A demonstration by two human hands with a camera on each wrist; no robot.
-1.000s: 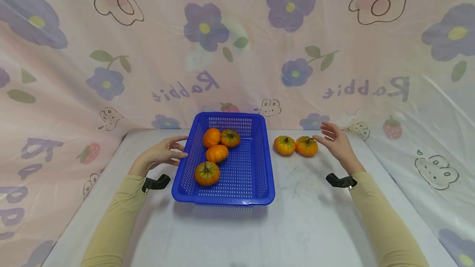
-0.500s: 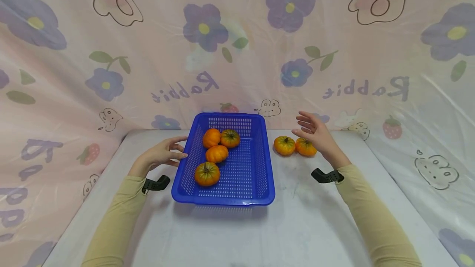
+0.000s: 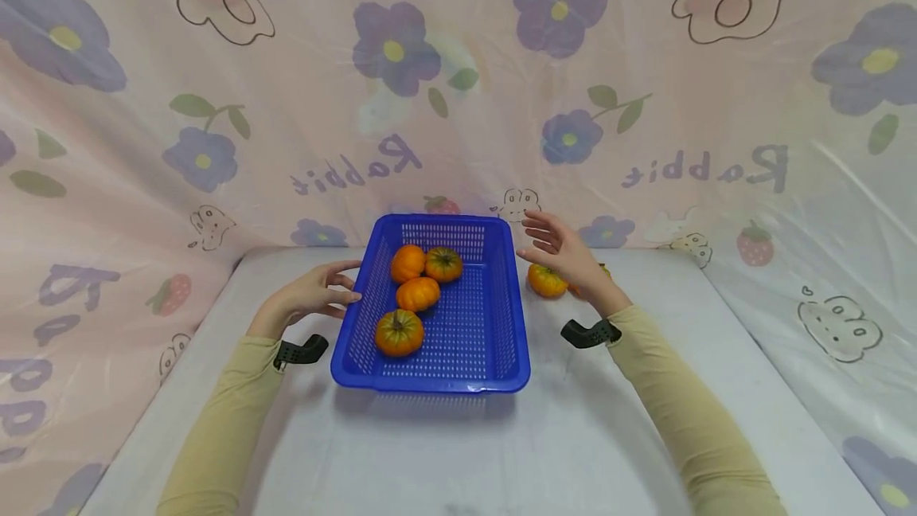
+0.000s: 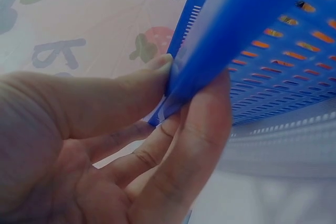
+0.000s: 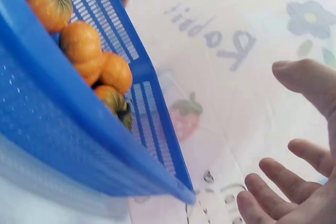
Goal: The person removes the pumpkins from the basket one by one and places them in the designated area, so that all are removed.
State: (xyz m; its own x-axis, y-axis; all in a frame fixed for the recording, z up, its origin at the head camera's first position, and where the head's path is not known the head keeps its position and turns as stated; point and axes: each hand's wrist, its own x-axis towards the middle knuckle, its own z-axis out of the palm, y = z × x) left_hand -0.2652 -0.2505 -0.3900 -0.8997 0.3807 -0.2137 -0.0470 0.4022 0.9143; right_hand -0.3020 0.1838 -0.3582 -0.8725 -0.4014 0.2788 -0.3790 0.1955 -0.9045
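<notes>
- Beyond the left hand (image 3: pixel 313 291) and the right hand (image 3: pixel 562 253), a cloth (image 3: pixel 473 118) printed with flowers and rabbits is seen.
- Below both hands, a white table (image 3: pixel 444 460) is spread.
- Between the hands, a blue basket (image 3: pixel 430 383) is placed on the table; its side rim is gripped by the left hand, with the thumb laid on one face and fingers bent around the other.
- The right hand is held well open (nothing is grasped by it), thumb and fingers parted, near the basket's other side but not touching it.
- To the right of the left hand, four pumpkins (image 3: pixel 418 294) are held inside the basket, towards that hand's side.
- Behind the right hand and wrist, two loose pumpkins (image 3: pixel 547 281) are partly hidden on the table (one of them almost wholly).
- Below each hand, a black wrist strap (image 3: pixel 302 349) is worn.
</notes>
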